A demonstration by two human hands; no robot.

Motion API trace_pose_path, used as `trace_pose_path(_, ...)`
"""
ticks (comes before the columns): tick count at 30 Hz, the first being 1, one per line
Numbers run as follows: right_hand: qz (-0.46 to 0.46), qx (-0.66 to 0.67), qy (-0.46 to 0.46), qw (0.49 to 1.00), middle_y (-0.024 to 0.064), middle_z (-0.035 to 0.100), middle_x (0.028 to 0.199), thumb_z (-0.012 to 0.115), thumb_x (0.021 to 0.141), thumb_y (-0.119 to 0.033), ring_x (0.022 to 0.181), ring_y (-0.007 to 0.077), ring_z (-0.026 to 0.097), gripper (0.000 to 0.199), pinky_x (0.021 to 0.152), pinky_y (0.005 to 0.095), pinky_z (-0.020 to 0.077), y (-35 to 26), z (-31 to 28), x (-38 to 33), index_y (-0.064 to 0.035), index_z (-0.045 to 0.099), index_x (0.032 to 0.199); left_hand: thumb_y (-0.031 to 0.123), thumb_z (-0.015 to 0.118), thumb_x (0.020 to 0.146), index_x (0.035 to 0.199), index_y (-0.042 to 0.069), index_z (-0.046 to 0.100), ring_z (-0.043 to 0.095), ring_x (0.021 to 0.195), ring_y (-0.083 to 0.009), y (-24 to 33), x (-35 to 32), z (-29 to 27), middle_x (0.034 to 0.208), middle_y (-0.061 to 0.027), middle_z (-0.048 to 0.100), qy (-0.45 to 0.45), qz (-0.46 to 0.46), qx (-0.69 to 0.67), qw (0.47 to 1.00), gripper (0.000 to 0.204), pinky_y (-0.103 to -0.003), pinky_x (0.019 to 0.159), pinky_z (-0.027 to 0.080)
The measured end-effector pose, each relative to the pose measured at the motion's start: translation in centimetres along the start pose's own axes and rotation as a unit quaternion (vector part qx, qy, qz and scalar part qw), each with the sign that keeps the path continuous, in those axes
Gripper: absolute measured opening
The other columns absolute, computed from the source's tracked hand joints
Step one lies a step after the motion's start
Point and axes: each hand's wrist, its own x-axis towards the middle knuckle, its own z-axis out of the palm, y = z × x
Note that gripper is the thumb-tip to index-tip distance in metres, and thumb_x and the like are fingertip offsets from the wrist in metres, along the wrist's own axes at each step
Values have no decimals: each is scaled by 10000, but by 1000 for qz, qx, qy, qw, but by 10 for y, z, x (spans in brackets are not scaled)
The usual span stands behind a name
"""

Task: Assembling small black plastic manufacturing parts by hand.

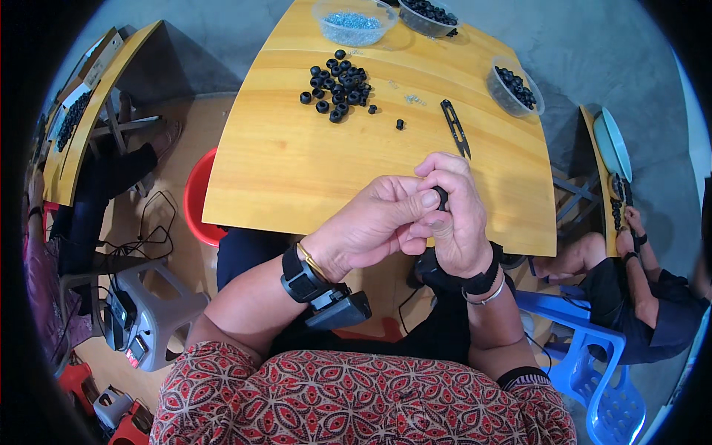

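Over the near edge of the yellow wooden table (297,170), my two hands meet around one small black round piece (441,197). My left hand (374,219) pinches it between thumb and fingers. Curled about its other side are the fingers of my right hand (460,215). Most of the piece is hidden by the fingers. Beyond my hands lies a loose pile of black round pieces with holes, like large beads (345,85). Two smaller black spool-like pieces (400,124) sit apart from the pile. Black thread snips (455,127) rest to the right, pointing toward my right hand.
At the far edge stand a clear tub of bluish transparent bits (350,37) and a tub of black pieces (428,28). Another tub (515,85) is at the right edge. Small clear bits (415,99) lie mid-table. A red basin (199,196) is below left. People sit at both sides.
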Motion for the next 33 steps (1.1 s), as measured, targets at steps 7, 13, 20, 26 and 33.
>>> trace_pose_path(7, 64, 62, 5, 996, 160, 445, 989, 414, 879, -354, 878, 255, 467, 381, 765, 318, 385, 3, 8, -2, -7, 433, 1035, 272, 492, 875, 823, 37, 559, 428, 538, -39, 0, 0, 6, 650, 13, 497, 47, 48, 69, 995, 250, -169, 462, 365)
trace_pose_path(13, 68, 54, 26, 996, 150, 457, 975, 405, 883, -363, 842, 247, 483, 386, 745, 314, 395, 6, 10, -5, -3, 445, 1017, 245, 538, 847, 764, 45, 547, 423, 534, -47, -2, 2, 12, 655, 17, 484, 57, 56, 35, 996, 217, -176, 439, 351)
trace_pose_path(20, 48, 29, 75, 996, 121, 496, 813, 417, 872, -400, 722, 208, 498, 420, 658, 290, 409, -5, -3, -3, 6, 456, 973, 328, 677, 702, 986, 24, 510, 460, 717, -95, 9, 1, 3, 789, -7, 478, 87, 117, 281, 949, 449, -243, 615, 431)
trace_pose_path(26, 127, 77, 61, 987, 83, 502, 757, 471, 849, -405, 613, 191, 500, 394, 576, 269, 418, -16, 10, -19, -26, 470, 960, 281, 820, 473, 1186, 27, 340, 467, 980, -196, -6, 7, 20, 1054, -127, 471, 31, 307, 485, 818, 897, -300, 819, 411)
trace_pose_path(33, 90, 45, 68, 993, 88, 505, 763, 493, 840, -356, 625, 188, 506, 336, 560, 283, 423, -4, 14, -29, -44, 471, 964, 263, 777, 562, 816, 28, 478, 542, 711, -150, -4, 5, 36, 770, -56, 554, 14, 359, 495, 791, 457, -266, 670, 434)
